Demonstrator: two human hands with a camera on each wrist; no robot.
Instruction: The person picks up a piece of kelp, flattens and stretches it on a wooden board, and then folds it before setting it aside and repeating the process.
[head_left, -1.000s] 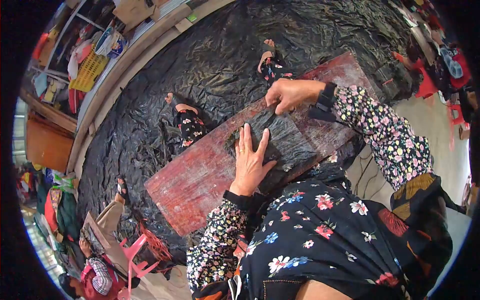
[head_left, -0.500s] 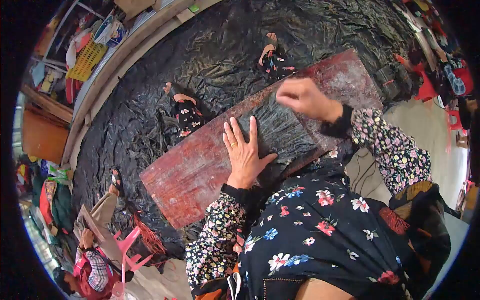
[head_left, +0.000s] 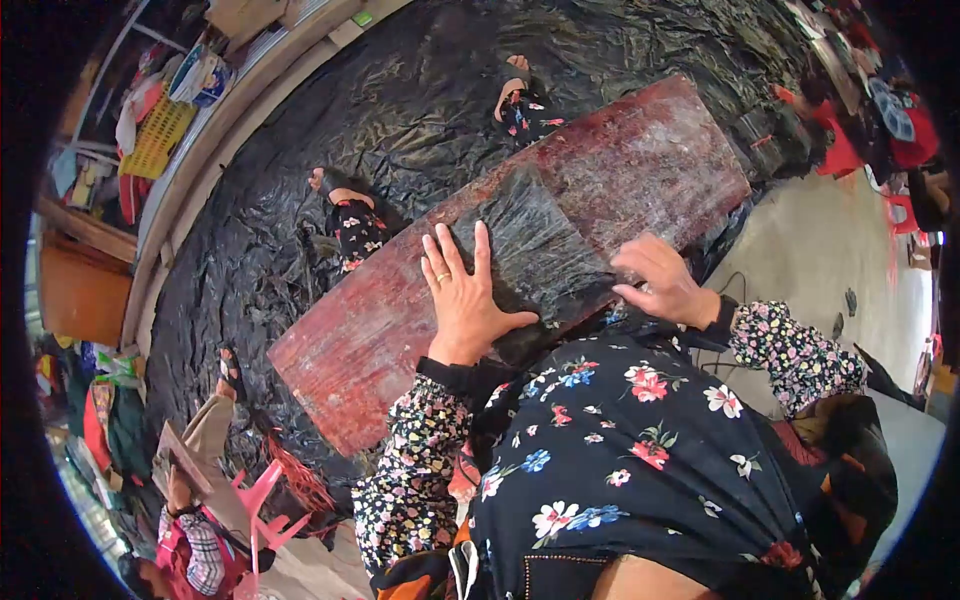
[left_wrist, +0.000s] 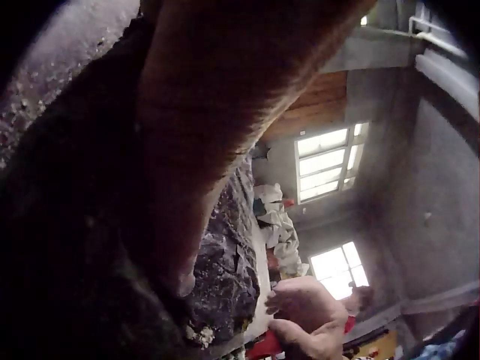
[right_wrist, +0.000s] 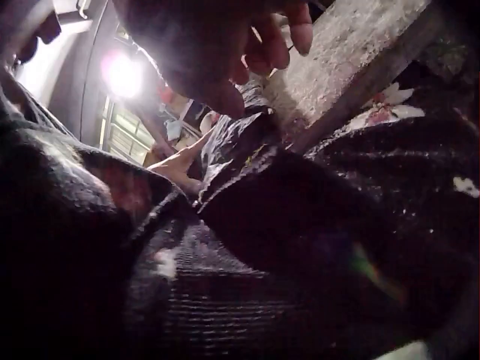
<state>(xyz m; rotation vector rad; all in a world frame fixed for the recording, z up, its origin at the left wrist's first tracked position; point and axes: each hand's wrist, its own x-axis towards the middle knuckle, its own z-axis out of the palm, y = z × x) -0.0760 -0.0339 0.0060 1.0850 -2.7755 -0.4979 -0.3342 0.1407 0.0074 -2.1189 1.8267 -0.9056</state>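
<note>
A dark, wrinkled, leaf-like sheet (head_left: 545, 245) lies in a flat stack across the middle of a reddish, worn wooden board (head_left: 345, 370). My left hand (head_left: 462, 298) rests palm down on the stack's left side, fingers straight and spread, a ring on one finger. At the stack's near right corner, my right hand (head_left: 665, 280) pinches the sheet's edge between thumb and curled fingers. The right wrist view shows the raised, crinkled edge of the sheet (right_wrist: 236, 150) just under the right hand's fingertips. Much of the left wrist view is dark, with the left hand (left_wrist: 202, 142) close to the lens.
The board lies over my lap. Black plastic sheeting (head_left: 420, 120) covers the floor, my feet on it beyond the board. A dark bundle (head_left: 770, 140) sits past the board's right end. At lower left, another person (head_left: 195, 550) holds a board beside a pink stool (head_left: 262, 510).
My right hand has come from the stack's far edge back toward me, down to its near right corner. My left hand stays spread on the stack, slightly further left.
</note>
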